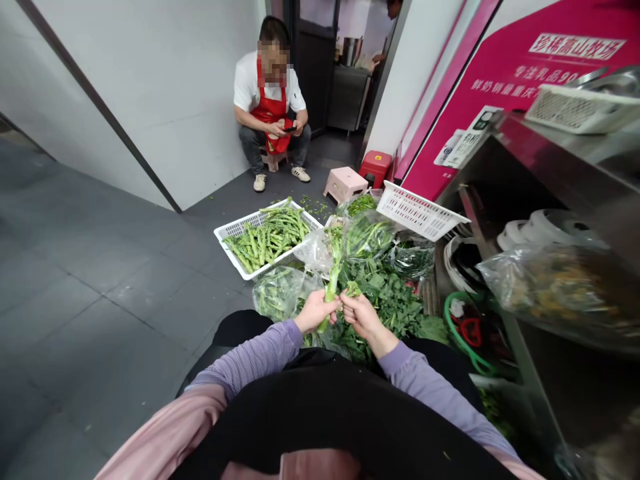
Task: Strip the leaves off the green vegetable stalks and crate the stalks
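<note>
My left hand (317, 311) is closed around the lower part of a thick green vegetable stalk (334, 267), which stands nearly upright with its leafy tip away from me. Close beside it, my right hand (361, 313) pinches a small leafy sprig (353, 289) near the stalk. Whether the sprig is still joined to the stalk I cannot tell. Loose green leaves (395, 300) lie in a heap beneath and to the right of my hands. Further off on the left, a white plastic basket (233, 261) holds many similar green stalks.
Clear bags of greens (280, 293) lie around the heap. A white basket (420, 212) leans at the right, by a metal shelf (560, 153). Ahead are a pink stool (345, 183) and a red bin (376, 167). A person in a red apron (270, 100) sits holding a phone.
</note>
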Tool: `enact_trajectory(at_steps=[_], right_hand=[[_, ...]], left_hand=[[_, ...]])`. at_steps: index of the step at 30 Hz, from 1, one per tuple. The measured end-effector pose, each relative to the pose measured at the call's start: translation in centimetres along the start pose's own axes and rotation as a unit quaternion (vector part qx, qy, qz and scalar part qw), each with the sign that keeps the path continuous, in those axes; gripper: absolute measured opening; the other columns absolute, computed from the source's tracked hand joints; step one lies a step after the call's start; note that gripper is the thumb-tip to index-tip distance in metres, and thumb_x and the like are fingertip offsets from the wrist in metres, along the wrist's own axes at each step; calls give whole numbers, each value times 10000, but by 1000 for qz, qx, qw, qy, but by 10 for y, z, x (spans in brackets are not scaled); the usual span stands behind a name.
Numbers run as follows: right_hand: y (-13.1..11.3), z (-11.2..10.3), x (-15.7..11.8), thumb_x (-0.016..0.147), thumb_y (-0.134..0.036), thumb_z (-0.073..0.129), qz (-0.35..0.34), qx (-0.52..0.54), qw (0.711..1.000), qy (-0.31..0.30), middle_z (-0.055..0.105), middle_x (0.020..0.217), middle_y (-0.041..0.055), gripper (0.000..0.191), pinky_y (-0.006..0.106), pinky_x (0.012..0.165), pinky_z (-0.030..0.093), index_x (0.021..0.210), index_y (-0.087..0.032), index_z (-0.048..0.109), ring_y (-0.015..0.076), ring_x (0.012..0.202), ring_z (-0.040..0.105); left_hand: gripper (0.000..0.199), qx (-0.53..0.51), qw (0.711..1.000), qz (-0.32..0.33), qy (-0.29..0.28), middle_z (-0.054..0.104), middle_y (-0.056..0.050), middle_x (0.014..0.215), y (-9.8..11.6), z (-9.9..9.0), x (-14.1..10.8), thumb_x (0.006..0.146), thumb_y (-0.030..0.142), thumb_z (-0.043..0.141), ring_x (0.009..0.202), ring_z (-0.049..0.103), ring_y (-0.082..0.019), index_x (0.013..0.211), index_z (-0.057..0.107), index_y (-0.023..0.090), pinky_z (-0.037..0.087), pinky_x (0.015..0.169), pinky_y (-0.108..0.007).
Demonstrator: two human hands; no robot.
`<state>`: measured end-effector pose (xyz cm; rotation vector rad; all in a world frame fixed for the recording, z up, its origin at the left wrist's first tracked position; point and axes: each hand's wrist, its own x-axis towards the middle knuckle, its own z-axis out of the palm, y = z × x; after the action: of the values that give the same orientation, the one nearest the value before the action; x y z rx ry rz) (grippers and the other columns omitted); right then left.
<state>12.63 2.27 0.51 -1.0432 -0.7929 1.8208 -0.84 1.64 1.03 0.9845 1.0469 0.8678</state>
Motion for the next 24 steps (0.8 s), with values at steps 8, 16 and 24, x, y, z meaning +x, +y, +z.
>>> enact_trajectory(at_steps=[8, 16, 24], right_hand=[[10, -5, 2, 665, -392, 742, 102, 106, 986, -78, 210, 376, -154, 386, 150, 323, 104, 708, -204, 407, 20, 340, 77], [13, 5, -3, 625, -496, 739, -75, -9, 993, 86, 276, 394, -149, 458, 164, 348, 127, 804, -213, 428, 31, 329, 226], [20, 10, -3, 666, -500, 689, -113, -60, 984, 123, 428, 435, -107, 413, 203, 338, 167, 815, -224, 421, 48, 320, 271]], left_hand=[[186, -73, 997, 4, -28, 504, 47, 490, -6, -3, 5, 678, 269, 624, 339, 432, -67, 708, 492, 142, 381, 358, -208], [249, -60, 997, -43, -18, 604, -5, 650, -14, 2, 3, 691, 308, 648, 391, 515, -84, 804, 507, 137, 435, 374, -219], [213, -30, 999, -24, -39, 533, 36, 529, -19, 0, 3, 694, 285, 650, 367, 465, -77, 729, 498, 141, 431, 370, -223]])
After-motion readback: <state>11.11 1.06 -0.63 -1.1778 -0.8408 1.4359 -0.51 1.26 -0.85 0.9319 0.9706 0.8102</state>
